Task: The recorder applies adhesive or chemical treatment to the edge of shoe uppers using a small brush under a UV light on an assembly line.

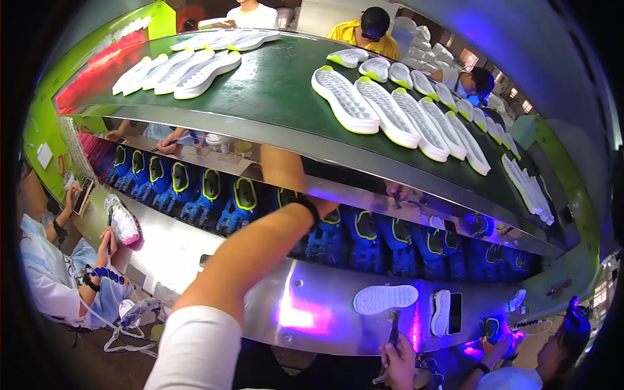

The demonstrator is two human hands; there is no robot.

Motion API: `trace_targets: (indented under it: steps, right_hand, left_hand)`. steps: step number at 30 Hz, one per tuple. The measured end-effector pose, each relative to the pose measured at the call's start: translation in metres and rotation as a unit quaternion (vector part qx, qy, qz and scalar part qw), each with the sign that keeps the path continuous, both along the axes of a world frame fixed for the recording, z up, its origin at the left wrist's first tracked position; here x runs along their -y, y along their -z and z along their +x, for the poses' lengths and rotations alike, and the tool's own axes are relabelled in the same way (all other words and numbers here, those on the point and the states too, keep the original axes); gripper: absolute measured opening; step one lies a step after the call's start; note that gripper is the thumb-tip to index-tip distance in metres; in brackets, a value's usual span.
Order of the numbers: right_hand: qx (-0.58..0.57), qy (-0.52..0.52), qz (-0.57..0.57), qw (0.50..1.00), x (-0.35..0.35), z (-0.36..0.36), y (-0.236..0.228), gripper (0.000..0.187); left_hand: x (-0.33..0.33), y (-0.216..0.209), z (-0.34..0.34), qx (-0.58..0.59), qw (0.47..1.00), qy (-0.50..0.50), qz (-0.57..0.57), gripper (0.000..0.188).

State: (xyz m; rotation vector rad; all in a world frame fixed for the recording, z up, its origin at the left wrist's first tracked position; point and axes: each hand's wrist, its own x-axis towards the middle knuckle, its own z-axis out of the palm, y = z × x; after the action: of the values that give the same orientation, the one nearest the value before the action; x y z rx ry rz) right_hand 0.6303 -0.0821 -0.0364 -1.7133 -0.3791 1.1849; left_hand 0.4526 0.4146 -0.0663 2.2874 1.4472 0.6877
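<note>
My left arm stretches forward, a black band at its wrist, to the lower shelf under the belt. My left hand [327, 207] is among the blue shoes there, beside one with a yellow-green collar [330, 218]; its fingers are hidden. My right hand [398, 361], low in the view, is closed round the dark handle of a small brush [394, 330], its bristles pointing away from me. Just beyond the brush tip, a white sole [386, 299] lies flat on the metal worktop [260, 318].
White soles [348, 97] stand in rows on the green conveyor belt [273, 84]. Right of my brush lie another sole [441, 313] and a phone [455, 313]. At the left a person works on a shoe [122, 220]; another person [520, 364] sits at the right, others beyond the belt.
</note>
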Motion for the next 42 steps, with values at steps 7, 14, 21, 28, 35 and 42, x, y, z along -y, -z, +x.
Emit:
trace_targets:
  steps: [7, 14, 21, 28, 35, 42]
  right_hand:
    - [0.098, -0.031, 0.084, 0.991, 0.013, -0.006, -0.022, 0.032]
    - [0.004, 0.005, 0.030, 1.000, 0.044, 0.009, 0.004, 0.039]
    - [0.066, -0.028, 0.149, 0.986, 0.047, 0.009, -0.015, 0.048]
    - [0.102, -0.045, 0.211, 0.971, 0.071, -0.012, -0.051, 0.050]
    - [0.177, -0.125, 0.180, 0.959, 0.074, -0.020, -0.048, 0.046]
    - [0.181, -0.253, 0.159, 0.937, 0.038, -0.038, -0.004, 0.044]
  left_hand:
    - [0.017, 0.053, 0.055, -0.076, 0.992, -0.087, -0.054, 0.062]
    - [0.165, -0.068, -0.009, -0.229, 0.957, 0.110, -0.141, 0.070]
    - [0.344, -0.056, -0.055, -0.357, 0.842, 0.364, 0.174, 0.053]
    - [0.377, -0.050, -0.059, -0.249, 0.782, 0.500, 0.276, 0.043]
    - [0.395, -0.096, -0.101, 0.007, 0.973, 0.213, 0.088, 0.078]
    - [0.469, -0.067, -0.131, -0.004, 0.975, 0.204, 0.083, 0.087]
